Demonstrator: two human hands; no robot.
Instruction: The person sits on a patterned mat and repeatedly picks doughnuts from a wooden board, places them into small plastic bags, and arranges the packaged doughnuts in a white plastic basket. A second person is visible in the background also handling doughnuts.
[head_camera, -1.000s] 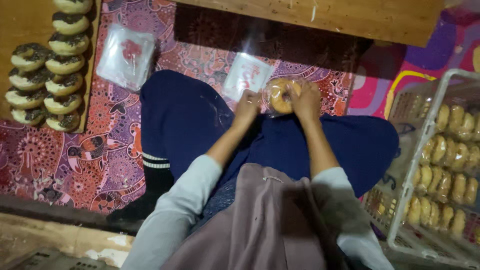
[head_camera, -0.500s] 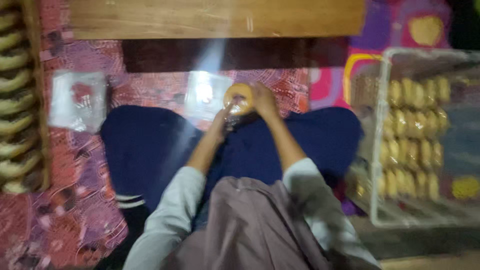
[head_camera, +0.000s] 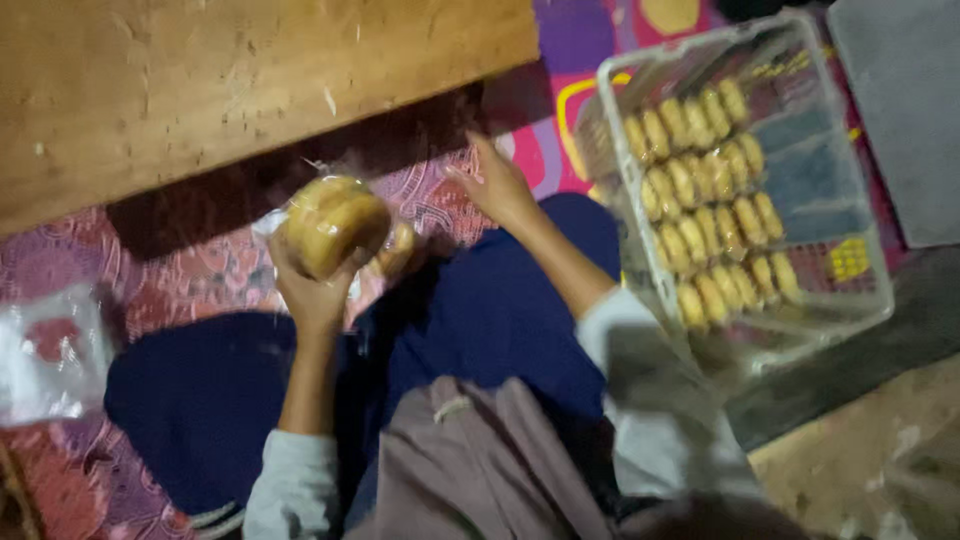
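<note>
My left hand (head_camera: 312, 290) holds up a round golden bun in a clear plastic wrapper (head_camera: 332, 224), above my lap in dark blue trousers. My right hand (head_camera: 497, 185) is off the bun, fingers spread and empty, over the patterned red mat near the left side of a clear plastic crate (head_camera: 860, 290). The crate holds several rows of wrapped buns (head_camera: 705, 190) standing on edge.
A low wooden table top (head_camera: 220, 85) fills the upper left. A stack of clear plastic bags (head_camera: 45, 365) lies on the mat (head_camera: 190, 270) at the far left. A grey surface (head_camera: 900, 100) sits beyond the crate at the upper right.
Both hands were on the bun before; now the right hand has let go and moved right toward the crate. The left hand keeps the bun. The view has swung to the right.
</note>
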